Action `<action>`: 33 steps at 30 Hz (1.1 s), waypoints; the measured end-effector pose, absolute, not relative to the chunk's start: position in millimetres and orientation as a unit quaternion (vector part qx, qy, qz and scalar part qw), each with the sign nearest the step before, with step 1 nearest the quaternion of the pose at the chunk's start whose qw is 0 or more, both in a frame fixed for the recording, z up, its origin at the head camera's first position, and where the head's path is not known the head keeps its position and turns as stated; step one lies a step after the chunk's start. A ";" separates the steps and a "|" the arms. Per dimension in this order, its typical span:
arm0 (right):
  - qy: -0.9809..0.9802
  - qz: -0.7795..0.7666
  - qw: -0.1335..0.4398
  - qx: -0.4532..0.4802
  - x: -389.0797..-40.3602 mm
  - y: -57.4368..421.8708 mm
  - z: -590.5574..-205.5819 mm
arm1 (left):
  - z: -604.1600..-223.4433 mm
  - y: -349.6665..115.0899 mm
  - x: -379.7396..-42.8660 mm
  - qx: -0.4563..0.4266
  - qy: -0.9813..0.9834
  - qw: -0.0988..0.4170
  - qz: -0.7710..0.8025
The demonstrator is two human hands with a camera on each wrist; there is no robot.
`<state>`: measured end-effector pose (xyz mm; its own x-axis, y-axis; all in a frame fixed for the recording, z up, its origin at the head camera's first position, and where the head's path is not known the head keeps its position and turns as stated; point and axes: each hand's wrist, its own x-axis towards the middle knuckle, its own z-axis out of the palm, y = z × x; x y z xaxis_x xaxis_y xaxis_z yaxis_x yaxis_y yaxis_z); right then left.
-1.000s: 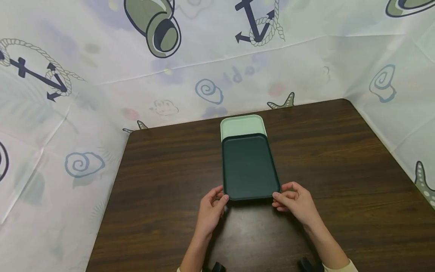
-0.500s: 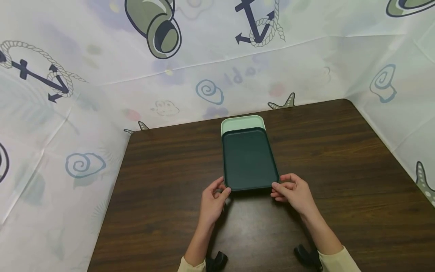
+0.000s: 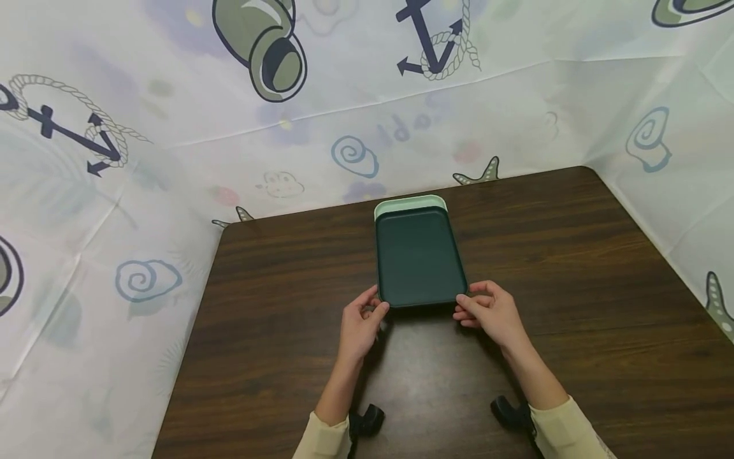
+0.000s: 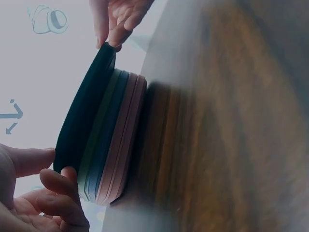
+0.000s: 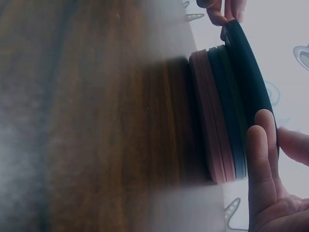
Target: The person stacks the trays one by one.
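Note:
A dark green rectangular tray point(image 3: 421, 258) lies over a stack of trays, its near edge tilted up off them. At its near left corner my left hand point(image 3: 360, 325) pinches the rim between thumb and fingers. My right hand point(image 3: 494, 315) pinches the near right corner the same way. Beyond its far edge shows a strip of a light green tray point(image 3: 410, 204). From the side, in the left wrist view, the stack holds a blue tray point(image 4: 107, 145) and pink trays point(image 4: 126, 140) at the bottom. The right wrist view also shows the pink trays point(image 5: 212, 116).
The stack stands on a dark wood-grain table point(image 3: 287, 306), near its back edge. A white printed cloth point(image 3: 321, 115) hangs behind and at both sides. Black wrist mounts point(image 3: 367, 421) sit on both forearms, by the pale yellow sleeves.
Both hands have moved forward, away from me, sliding the dark green tray farther over the light green one. Less of the light green tray shows now.

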<state>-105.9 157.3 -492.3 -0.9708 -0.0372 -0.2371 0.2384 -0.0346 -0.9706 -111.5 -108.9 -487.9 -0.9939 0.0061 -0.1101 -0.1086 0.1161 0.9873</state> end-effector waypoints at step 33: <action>0.757 -0.648 0.065 0.058 -121.3 147.9 -491.4 | -499.8 -107.6 -138.9 0.024 0.895 -0.029 0.444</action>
